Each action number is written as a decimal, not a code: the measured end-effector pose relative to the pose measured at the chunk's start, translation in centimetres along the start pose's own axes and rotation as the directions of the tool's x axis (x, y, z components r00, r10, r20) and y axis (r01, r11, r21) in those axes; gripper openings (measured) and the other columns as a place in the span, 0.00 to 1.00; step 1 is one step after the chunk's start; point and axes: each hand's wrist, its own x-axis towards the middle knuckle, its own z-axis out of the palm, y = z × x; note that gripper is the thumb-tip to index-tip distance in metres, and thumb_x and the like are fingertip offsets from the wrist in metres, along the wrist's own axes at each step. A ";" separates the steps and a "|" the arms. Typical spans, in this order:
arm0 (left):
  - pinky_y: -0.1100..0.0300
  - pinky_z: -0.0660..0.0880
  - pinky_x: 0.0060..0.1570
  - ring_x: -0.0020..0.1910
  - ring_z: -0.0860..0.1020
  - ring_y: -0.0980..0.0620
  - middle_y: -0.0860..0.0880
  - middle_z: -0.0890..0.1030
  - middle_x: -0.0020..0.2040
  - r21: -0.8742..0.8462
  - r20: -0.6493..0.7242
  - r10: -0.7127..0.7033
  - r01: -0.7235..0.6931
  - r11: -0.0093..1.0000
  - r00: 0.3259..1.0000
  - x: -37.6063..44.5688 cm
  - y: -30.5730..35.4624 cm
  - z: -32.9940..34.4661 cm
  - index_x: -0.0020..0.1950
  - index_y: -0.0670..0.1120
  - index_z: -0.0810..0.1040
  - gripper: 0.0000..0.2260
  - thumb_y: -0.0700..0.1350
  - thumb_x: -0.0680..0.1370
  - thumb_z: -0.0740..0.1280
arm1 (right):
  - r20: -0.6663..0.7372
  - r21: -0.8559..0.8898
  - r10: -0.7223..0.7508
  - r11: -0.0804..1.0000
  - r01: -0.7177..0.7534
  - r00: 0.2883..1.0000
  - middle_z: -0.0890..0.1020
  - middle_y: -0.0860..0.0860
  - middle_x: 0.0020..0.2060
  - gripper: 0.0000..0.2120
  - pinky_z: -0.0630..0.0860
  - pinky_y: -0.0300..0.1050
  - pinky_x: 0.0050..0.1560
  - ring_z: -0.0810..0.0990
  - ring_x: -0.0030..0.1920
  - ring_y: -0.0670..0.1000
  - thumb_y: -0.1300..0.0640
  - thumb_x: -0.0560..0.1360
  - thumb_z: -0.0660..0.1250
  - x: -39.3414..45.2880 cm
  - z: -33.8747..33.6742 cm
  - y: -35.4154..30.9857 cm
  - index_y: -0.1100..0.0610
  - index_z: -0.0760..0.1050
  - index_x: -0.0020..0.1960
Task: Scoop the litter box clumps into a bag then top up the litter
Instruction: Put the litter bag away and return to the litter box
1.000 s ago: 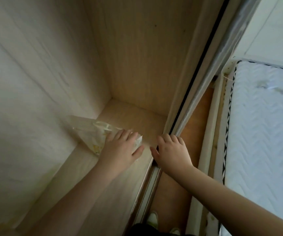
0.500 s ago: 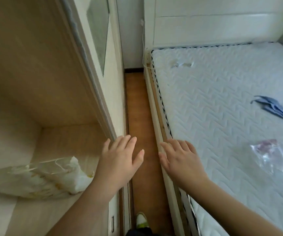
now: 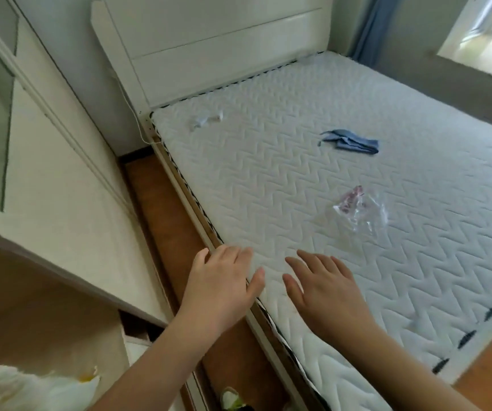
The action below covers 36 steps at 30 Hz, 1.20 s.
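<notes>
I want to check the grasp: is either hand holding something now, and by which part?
Nothing is held. The left hand and the right hand are both open, fingers spread, over the edge of the white quilted mattress. The clear crumpled plastic bag lies untouched.

Both hands hover over the mattress (image 3: 298,179) edge, left hand (image 3: 221,287) beside right hand (image 3: 324,292). Beyond the right hand lies a plastic bag (image 3: 360,209), farther off a folded cloth (image 3: 351,142); a wardrobe (image 3: 61,203) stands left.
</notes>
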 end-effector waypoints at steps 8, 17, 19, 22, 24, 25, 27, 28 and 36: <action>0.49 0.53 0.73 0.74 0.57 0.53 0.53 0.62 0.75 -0.002 0.066 0.351 -0.352 0.936 0.934 3.4 10.3 0.5 0.75 0.54 0.59 0.33 0.64 0.74 0.36 | 0.055 0.026 0.286 0.957 -0.287 0.957 0.59 0.44 0.75 0.39 0.51 0.47 0.74 0.58 0.74 0.47 0.36 0.69 0.27 -6.1 -1.8 9.7 0.44 0.55 0.75; 0.53 0.58 0.68 0.71 0.64 0.51 0.53 0.68 0.72 0.016 0.131 0.698 -0.705 0.709 0.704 8.5 19.4 1.2 0.73 0.53 0.64 0.27 0.61 0.78 0.44 | -0.047 0.041 0.646 0.763 -0.645 0.762 0.72 0.50 0.69 0.29 0.64 0.51 0.68 0.70 0.68 0.52 0.40 0.78 0.41 -10.6 -2.1 13.9 0.50 0.67 0.71; 0.52 0.57 0.69 0.71 0.63 0.51 0.53 0.67 0.73 0.006 0.135 0.756 -0.763 0.646 0.641 9.3 21.2 1.3 0.74 0.53 0.64 0.25 0.60 0.80 0.47 | -0.116 0.059 0.702 0.711 -0.701 0.702 0.79 0.52 0.62 0.28 0.71 0.52 0.61 0.77 0.62 0.53 0.41 0.77 0.45 -11.5 -1.8 14.3 0.53 0.74 0.65; 0.52 0.56 0.70 0.72 0.62 0.51 0.53 0.66 0.74 -0.004 0.136 0.827 -0.834 0.551 0.546 9.7 23.5 1.6 0.75 0.53 0.63 0.24 0.60 0.81 0.48 | -0.150 0.106 0.772 0.634 -0.766 0.618 0.80 0.51 0.59 0.24 0.73 0.52 0.60 0.78 0.59 0.53 0.43 0.78 0.49 -12.6 -1.7 14.8 0.53 0.75 0.63; 0.52 0.56 0.71 0.73 0.62 0.52 0.53 0.66 0.74 -0.016 0.143 0.863 -0.870 0.492 0.486 9.7 24.7 2.2 0.75 0.53 0.62 0.24 0.60 0.81 0.48 | -0.178 0.121 0.810 0.581 -0.805 0.559 0.80 0.51 0.59 0.23 0.72 0.53 0.60 0.78 0.59 0.54 0.44 0.78 0.49 -13.5 -1.6 15.0 0.53 0.75 0.63; 0.52 0.56 0.71 0.73 0.62 0.52 0.53 0.67 0.73 -0.019 0.147 0.878 -0.886 0.462 0.455 9.5 25.3 2.6 0.75 0.53 0.63 0.24 0.60 0.81 0.48 | -0.165 0.121 0.835 0.545 -0.830 0.525 0.79 0.52 0.59 0.24 0.71 0.53 0.61 0.78 0.59 0.54 0.44 0.78 0.48 -14.0 -1.5 15.0 0.53 0.74 0.63; 0.51 0.56 0.71 0.72 0.63 0.52 0.53 0.68 0.72 -0.015 0.168 0.903 -0.915 0.402 0.394 9.0 26.5 3.5 0.74 0.53 0.64 0.24 0.60 0.81 0.48 | -0.121 0.124 0.887 0.459 -0.880 0.445 0.76 0.52 0.64 0.27 0.66 0.52 0.66 0.74 0.64 0.53 0.43 0.77 0.44 -15.2 -1.3 15.0 0.52 0.72 0.66; 0.50 0.56 0.71 0.72 0.63 0.51 0.53 0.68 0.72 -0.015 0.180 0.913 -0.927 0.375 0.366 8.6 27.1 3.9 0.73 0.53 0.64 0.24 0.60 0.81 0.48 | -0.103 0.127 0.910 0.413 -0.902 0.403 0.74 0.51 0.66 0.29 0.62 0.51 0.68 0.71 0.66 0.53 0.42 0.77 0.42 -15.9 -1.2 14.9 0.51 0.70 0.68; 0.49 0.54 0.72 0.75 0.58 0.49 0.52 0.62 0.76 -0.040 0.187 0.978 -0.994 0.103 0.094 4.1 30.9 4.9 0.75 0.54 0.60 0.34 0.63 0.74 0.35 | -0.008 0.128 0.991 0.135 -0.983 0.135 0.61 0.49 0.75 0.25 0.50 0.49 0.73 0.57 0.74 0.50 0.42 0.81 0.42 -22.0 -1.5 12.7 0.47 0.57 0.75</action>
